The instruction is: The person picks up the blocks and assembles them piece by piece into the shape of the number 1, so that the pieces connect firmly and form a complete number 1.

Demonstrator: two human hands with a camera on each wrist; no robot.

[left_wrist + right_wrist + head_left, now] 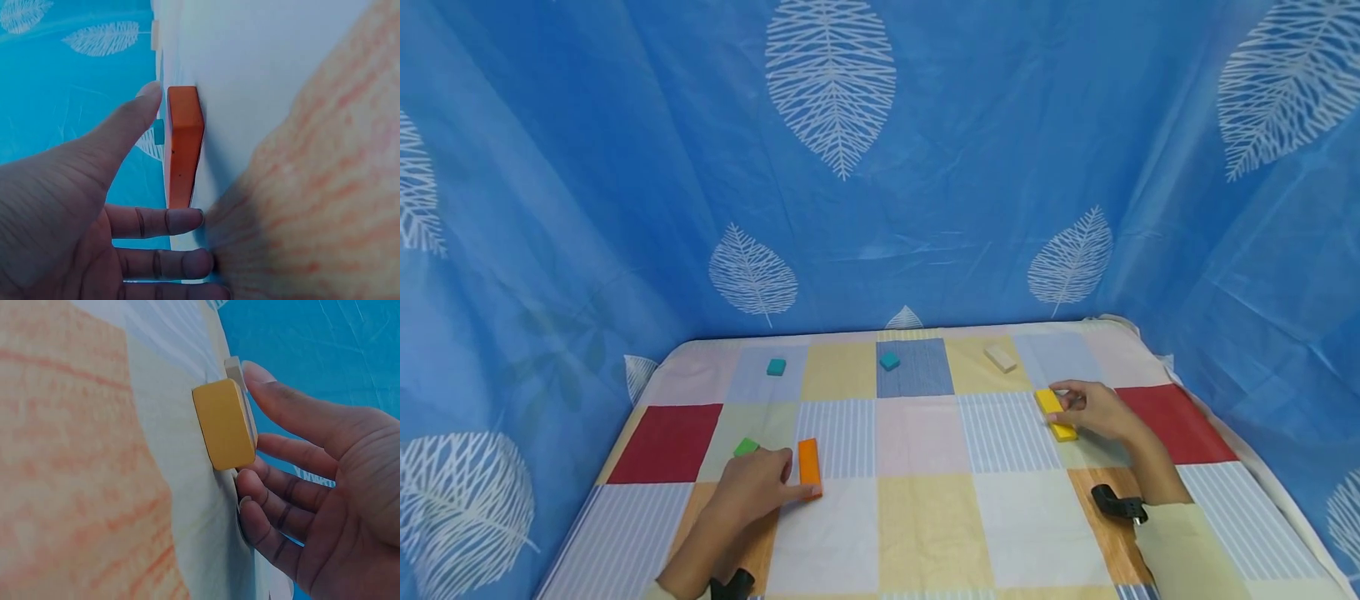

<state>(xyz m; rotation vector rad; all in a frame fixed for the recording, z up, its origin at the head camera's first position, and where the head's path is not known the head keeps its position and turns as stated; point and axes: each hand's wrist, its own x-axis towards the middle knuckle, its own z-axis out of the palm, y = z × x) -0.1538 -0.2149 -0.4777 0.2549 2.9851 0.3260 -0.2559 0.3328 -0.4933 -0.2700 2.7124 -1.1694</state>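
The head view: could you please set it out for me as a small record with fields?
Surface: patchwork cloth
Backdrop: blue curtain with white leaf prints
Left grip: at the orange block, firm hold unclear
Right grip: at the yellow block, firm hold unclear
Partly hidden: green block
Far side: left teal block, middle teal block, cream block
Blocks visible: six

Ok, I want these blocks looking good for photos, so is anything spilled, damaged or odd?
Nothing looks spilled or broken. One small oddity: the orange block shows two tiny dark specks on its side in the left wrist view, breaking an otherwise plain surface. I can't tell whether they're dirt or dents.
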